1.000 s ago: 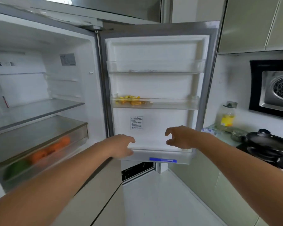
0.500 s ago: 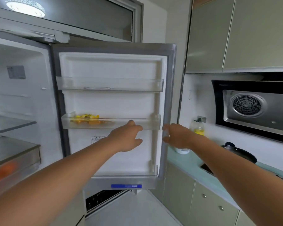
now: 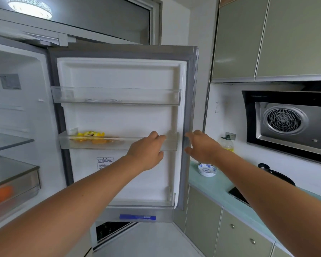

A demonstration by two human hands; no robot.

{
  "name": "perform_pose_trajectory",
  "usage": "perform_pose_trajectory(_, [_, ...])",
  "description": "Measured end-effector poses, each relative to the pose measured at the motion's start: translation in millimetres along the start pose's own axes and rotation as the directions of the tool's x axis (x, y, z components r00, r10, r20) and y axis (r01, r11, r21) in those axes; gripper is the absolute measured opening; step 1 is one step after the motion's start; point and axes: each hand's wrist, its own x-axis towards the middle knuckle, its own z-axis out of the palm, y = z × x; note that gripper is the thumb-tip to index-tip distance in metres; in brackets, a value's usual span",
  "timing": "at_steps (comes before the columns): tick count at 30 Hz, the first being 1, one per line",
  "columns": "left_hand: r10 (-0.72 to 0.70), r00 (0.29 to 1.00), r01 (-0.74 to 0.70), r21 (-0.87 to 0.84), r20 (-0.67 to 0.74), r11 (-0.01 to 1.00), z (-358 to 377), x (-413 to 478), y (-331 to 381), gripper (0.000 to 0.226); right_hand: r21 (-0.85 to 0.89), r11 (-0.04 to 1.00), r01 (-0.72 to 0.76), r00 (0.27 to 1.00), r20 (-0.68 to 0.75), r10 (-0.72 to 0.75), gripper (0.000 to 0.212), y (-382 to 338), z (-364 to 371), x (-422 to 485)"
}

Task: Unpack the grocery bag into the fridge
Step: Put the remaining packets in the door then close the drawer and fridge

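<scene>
While fridge door (image 3: pixel 119 119) is standing open, both hands are reaching toward it empty — left hand (image 3: pixel 146 151) loosely curled by middle shelf (image 3: pixel 119 144), right hand (image 3: pixel 202 146) spread near door edge. Packets (image 3: pixel 90 134), orange produce (image 3: pixel 2 193) sitting inside; bag unseen — remainder unclear.

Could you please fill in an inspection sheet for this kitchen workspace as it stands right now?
Surface: teal countertop right of the fridge, partly in view.
Job's things: fridge door open; yellow packets in the middle door shelf; blurred orange produce in the crisper drawer; grocery bag not in view.
Clutter: stacked bowls and a bottle of yellow liquid on the countertop; black pan further along.
Hands: left hand at the middle door shelf's rim, right hand by the door's edge; both hold nothing.
Cables: nothing seen.
Surroundings: range hood, wall cabinets, base cabinets.
</scene>
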Motion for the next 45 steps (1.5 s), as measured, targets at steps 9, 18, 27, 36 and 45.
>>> perform_pose_trajectory(9, [0.047, 0.997, -0.046, 0.012, -0.065, 0.999, -26, -56, -8, 0.039, -0.171, 0.984, 0.043, 0.955, -0.283, -0.091, 0.046, -39, -19, -30])
perform_pose_trajectory(18, [0.037, 0.989, -0.04, -0.012, -0.144, 0.999, -70, -138, -31, 0.037, -0.337, 0.937, 0.096, 0.845, -0.47, -0.255, 0.037, -99, -49, -93])
perform_pose_trajectory(27, [-0.003, 0.96, -0.053, -0.191, -0.28, 0.98, -107, -211, -53, 0.026, -0.507, 0.841, 0.189, 0.715, -0.516, -0.471, 0.04, -167, -81, -140])
perform_pose_trajectory(36, [-0.074, 0.953, 0.07, -0.023, -0.294, 0.997, -141, -273, -86, 0.028, -0.604, 0.728, 0.324, 0.422, -0.596, -0.683, 0.03, -249, -95, -151])
perform_pose_trajectory(45, [-0.187, 0.945, 0.186, -0.03, -0.268, 0.982, -161, -335, -146, 0.038, -0.632, 0.613, 0.474, 0.208, -0.596, -0.775, 0.028, -336, -96, -161])
